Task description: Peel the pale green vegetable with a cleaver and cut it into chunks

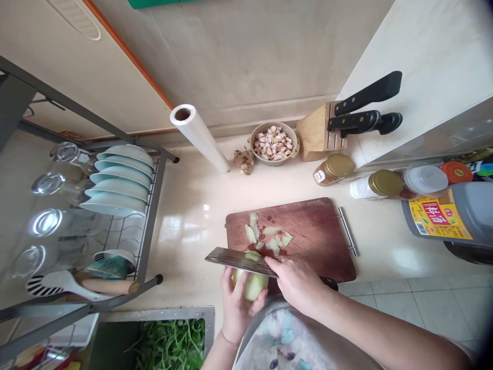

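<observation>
My left hand (236,303) is wrapped round a pale green, round vegetable (257,285), partly hidden by the fingers, at the front edge of the board. My right hand (296,280) grips a cleaver (227,257); the end of its dark handle shows past the wrist. The blade lies tilted over the top of the vegetable, its edge at or close to it, and a few thin green pieces (253,255) rest on the blade. Behind it, pale peelings (272,240) are scattered on the reddish-brown cutting board (316,231).
At the back stand a white plastic roll (204,139), ginger (244,159), a bowl of garlic cloves (272,144) and a knife block (314,131). Jars (334,168) and a large jug (454,216) line the right. Leftward are a dish rack (150,231) and leafy greens (173,344) in the sink.
</observation>
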`<state>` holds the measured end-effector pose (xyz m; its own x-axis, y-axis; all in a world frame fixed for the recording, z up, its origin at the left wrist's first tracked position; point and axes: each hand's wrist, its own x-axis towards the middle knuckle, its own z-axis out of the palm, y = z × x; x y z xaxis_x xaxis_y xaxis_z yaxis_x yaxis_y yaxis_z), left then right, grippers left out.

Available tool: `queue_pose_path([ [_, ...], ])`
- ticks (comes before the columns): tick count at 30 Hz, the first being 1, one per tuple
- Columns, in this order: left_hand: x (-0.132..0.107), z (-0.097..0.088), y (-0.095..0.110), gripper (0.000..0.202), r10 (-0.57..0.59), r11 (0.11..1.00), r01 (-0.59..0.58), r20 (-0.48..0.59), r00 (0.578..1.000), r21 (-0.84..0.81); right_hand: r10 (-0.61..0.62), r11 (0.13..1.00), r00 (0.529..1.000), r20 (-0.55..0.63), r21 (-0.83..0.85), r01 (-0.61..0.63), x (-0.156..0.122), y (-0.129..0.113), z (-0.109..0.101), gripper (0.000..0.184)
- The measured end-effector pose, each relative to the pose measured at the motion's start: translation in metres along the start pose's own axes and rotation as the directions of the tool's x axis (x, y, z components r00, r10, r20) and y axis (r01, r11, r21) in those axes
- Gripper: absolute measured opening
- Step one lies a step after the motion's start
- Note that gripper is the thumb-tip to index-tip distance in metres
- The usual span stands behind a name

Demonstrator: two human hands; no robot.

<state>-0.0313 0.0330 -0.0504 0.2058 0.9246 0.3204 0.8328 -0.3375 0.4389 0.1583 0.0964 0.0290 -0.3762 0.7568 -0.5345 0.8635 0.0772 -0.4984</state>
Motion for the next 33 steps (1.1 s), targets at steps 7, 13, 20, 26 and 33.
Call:
queue_pose_path([
  [7, 0.005, -0.001, 0.002, 0.050, -0.028, 0.998, 0.029, 0.011, 1.000, -0.049, -0.032, 0.997, 0.999, 0.032, 0.066, 0.030, 0.017, 0.020, 0.009, 0.045],
  [13, 0.001, 0.001, 0.001, 0.047, -0.052, 0.998, 0.053, 0.028, 0.998, -0.044, -0.071, 0.982, 0.997, -0.026, 0.175, 0.075, -0.008, 0.022, 0.005, 0.054],
  [20, 0.003, -0.002, 0.003, 0.045, -0.063, 0.997, 0.064, 0.031, 0.998, -0.053, -0.111, 0.975, 0.994, 0.019, 0.193, 0.105, -0.012, 0.025, -0.010, 0.053],
  [26, 0.003, -0.001, 0.003, 0.047, -0.075, 0.995, 0.078, 0.040, 0.996, -0.069, -0.004, 0.999, 0.997, 0.076, 0.035, 0.002, 0.010, 0.021, 0.002, 0.045],
  [33, 0.008, -0.013, -0.005, 0.059, -0.015, 0.997, 0.027, 0.155, 0.988, -0.075, -0.009, 0.993, 1.000, 0.017, 0.117, 0.007, 0.015, 0.028, 0.021, 0.044],
])
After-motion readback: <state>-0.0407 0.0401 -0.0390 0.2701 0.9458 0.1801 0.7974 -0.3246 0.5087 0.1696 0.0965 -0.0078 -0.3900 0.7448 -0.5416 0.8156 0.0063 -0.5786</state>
